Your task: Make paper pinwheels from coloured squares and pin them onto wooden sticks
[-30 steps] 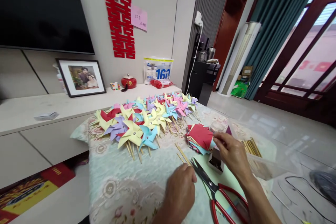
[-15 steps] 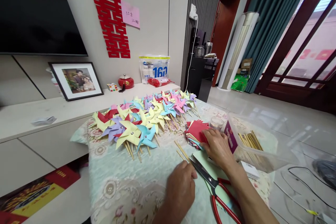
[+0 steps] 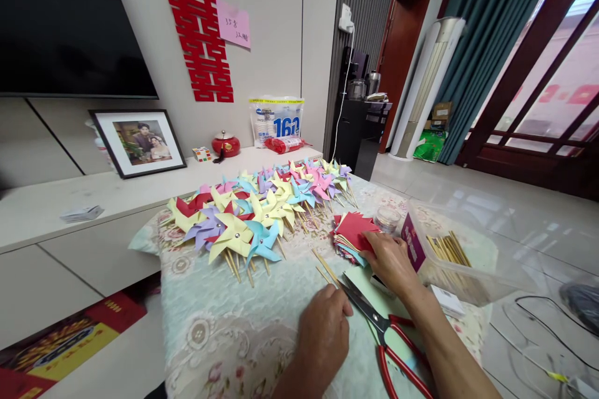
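Note:
My right hand [image 3: 392, 262] reaches to the stack of coloured paper [image 3: 353, 230], its bent fingers on the right edge of the red top sheets. The thumb side is hard to make out. My left hand [image 3: 324, 330] rests curled on the tablecloth, fingers closed; their inside is hidden from me. Thin wooden sticks [image 3: 325, 264] lie just beyond its knuckles. Between my hands are scissors [image 3: 381, 323] with red handles, on top of pale green paper [image 3: 362, 279]. Many finished paper pinwheels [image 3: 235, 235] on sticks lie bunched at the far left of the table.
On the right stands a clear plastic box [image 3: 486, 277] with wooden sticks [image 3: 450, 249] in it. A small round clear container [image 3: 388, 218] sits beside the paper stack, and a small white box [image 3: 447, 301] near my right forearm. A white cabinet [image 3: 116, 215] runs behind the table.
My right hand has shifted slightly at the paper stack, and the red top sheets sit a little differently. My left hand stays in place. The view has moved slightly.

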A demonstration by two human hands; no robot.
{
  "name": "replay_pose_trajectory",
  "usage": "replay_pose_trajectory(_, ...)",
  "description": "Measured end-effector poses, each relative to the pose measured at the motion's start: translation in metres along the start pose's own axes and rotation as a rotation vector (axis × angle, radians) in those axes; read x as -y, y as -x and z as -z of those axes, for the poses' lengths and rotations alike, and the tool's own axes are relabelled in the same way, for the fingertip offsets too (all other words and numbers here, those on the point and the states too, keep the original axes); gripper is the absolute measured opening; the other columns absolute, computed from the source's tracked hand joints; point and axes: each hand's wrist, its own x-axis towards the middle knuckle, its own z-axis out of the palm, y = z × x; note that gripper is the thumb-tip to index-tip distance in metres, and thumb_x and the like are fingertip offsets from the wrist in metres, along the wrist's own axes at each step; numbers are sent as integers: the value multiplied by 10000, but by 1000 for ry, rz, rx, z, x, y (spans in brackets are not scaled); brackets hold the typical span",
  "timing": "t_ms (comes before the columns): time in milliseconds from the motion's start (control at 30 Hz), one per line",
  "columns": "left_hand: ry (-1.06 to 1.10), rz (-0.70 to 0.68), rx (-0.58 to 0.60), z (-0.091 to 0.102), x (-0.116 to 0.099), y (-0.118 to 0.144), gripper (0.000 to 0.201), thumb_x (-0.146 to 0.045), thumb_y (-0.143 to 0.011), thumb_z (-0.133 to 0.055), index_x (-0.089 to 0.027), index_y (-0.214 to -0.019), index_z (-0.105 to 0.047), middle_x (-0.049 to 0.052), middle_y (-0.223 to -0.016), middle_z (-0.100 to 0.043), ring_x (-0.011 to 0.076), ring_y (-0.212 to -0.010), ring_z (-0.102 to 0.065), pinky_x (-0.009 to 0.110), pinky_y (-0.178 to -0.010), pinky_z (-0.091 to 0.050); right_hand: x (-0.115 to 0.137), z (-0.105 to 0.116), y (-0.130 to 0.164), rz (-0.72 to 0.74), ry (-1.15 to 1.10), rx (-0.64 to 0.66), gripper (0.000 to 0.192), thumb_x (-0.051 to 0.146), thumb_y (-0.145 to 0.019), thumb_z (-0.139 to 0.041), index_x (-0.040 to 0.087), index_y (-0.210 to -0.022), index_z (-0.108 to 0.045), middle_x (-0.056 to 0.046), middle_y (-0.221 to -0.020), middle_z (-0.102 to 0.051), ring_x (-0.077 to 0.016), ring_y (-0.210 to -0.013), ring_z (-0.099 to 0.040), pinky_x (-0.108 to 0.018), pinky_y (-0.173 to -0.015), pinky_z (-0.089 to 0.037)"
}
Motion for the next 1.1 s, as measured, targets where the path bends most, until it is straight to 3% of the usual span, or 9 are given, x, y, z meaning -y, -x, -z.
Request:
replay_pose_trajectory(333, 0, -5, 2, 0, 1, 1, 276, -7, -702, -443, -223, -825, -564, 31, -909, -629, 196, -911, -574, 304, -781, -395, -7, -5, -3, 14, -25, -15, 280, 200, -954, -523, 182, -1204, -647, -122, -1135, -751, -277, -1087, -677, -355, -892, -404)
replay_pose_trajectory(533, 2, 1, 1, -1, 1, 0, 284, -3, -690, -443, -221, -823, -568, 39, -907, -629, 204, -902, -575, 310, -775, -397, -7, -7, -4, 32, -15, -86, 245, 131, -943, -454, 175, -952, -695, -76, -873, -772, -218, -852, -712, -295, -799, -403)
replay_pose_trajectory(700, 2, 2, 7, 0, -1, 1, 281, -1, -695, -441, -222, -818, -565, 40, -905, -628, 205, -908, -576, 310, -783, -396, -4, -7, -4, 18, 30, -195, 241, 129, -928, -453, 179, -822, -663, -56, -702, -720, -205, -677, -660, -285, -706, -373)
replay_pose_trajectory(933, 6, 13, 15, 2, -1, 0, 280, -1, -687, -444, -223, -811, -561, 37, -903, -629, 203, -906, -578, 306, -777, -394, -10, -12, -4, -84, 86, -437, 246, 209, -955, -450, 154, -849, -665, -108, -722, -714, -245, -704, -644, -306, -676, -356)
replay_pose_trajectory(1100, 5, 6, 8, 1, -1, 1, 286, 4, -686, -438, -224, -810, -559, 36, -903, -633, 201, -907, -578, 306, -778, -394, -13, -15, -3, -139, 89, -586, 328, 240, -1002, -381, 144, -899, -677, -106, -739, -717, -207, -660, -614, -281, -622, -331)
